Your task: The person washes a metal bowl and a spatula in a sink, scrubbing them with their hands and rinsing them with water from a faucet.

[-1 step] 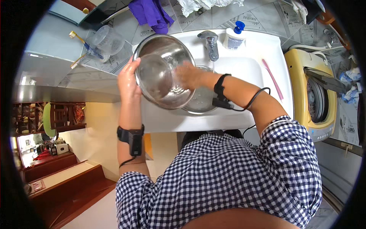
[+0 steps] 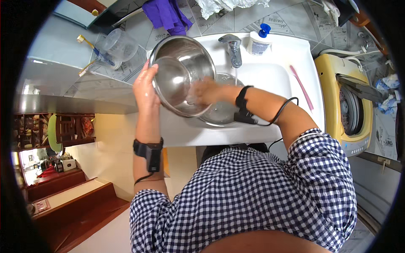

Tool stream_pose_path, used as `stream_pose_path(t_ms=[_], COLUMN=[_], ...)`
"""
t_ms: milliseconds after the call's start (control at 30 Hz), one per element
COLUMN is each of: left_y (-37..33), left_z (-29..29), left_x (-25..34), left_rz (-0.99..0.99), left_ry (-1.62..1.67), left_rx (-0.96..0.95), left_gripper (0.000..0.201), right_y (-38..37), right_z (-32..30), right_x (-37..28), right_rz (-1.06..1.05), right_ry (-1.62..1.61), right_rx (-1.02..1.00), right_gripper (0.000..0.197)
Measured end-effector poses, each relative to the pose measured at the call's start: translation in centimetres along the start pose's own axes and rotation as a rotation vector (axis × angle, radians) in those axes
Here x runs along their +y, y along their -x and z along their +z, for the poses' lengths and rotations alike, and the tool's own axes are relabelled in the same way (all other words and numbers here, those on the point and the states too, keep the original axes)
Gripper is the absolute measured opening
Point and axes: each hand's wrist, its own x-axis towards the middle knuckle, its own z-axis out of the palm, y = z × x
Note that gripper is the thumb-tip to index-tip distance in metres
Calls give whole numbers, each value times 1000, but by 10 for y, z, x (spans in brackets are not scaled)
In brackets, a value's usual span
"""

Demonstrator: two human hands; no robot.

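My left hand (image 2: 145, 87) is closed on the left rim of a shiny stainless steel bowl (image 2: 169, 78), holding it tilted over the left part of the white sink (image 2: 268, 76). Inside the bowl, against its lower right wall, is my right hand (image 2: 203, 90). Motion smears its fingers, so whether it holds anything cannot be made out. Below and partly behind the tilted bowl, a second metal bowl (image 2: 220, 114) with water in it sits in the basin. A thin stream runs into it from the chrome faucet (image 2: 232, 45).
A white bottle with a blue cap (image 2: 258, 43) stands behind the basin. A long pink stick-like thing (image 2: 301, 87) lies on the right rim. Right of the sink is a yellow washing machine (image 2: 327, 71). A clear plastic cup (image 2: 120, 44) and a purple cloth (image 2: 166, 17) are at the back left.
The held bowl has tipped a little more and its lower edge has risen. My left hand has shifted slightly right; my right hand has moved a little down and left within the bowl.
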Motion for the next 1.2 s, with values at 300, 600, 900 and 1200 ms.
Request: stream_pose_path(t_ms=[300,600,900,1200], left_y=[28,8,21,60], left_z=[22,-74,-4,102], left_x=[-7,-25,-126,-153], left_rz=[505,45,711,535], left_ry=[-190,510,-1248,-835], left_rx=[57,-51,338,-1065], left_gripper=[31,20,58,48], right_y=[-6,43,108,156], right_z=[52,13,-24,-49], right_x=[-19,22,9,1], right_rz=[92,383,352,582], right_ry=[-242,-226,-940,-375], right_rx=[422,1536,1507,1418], right_gripper=[38,62,21,17])
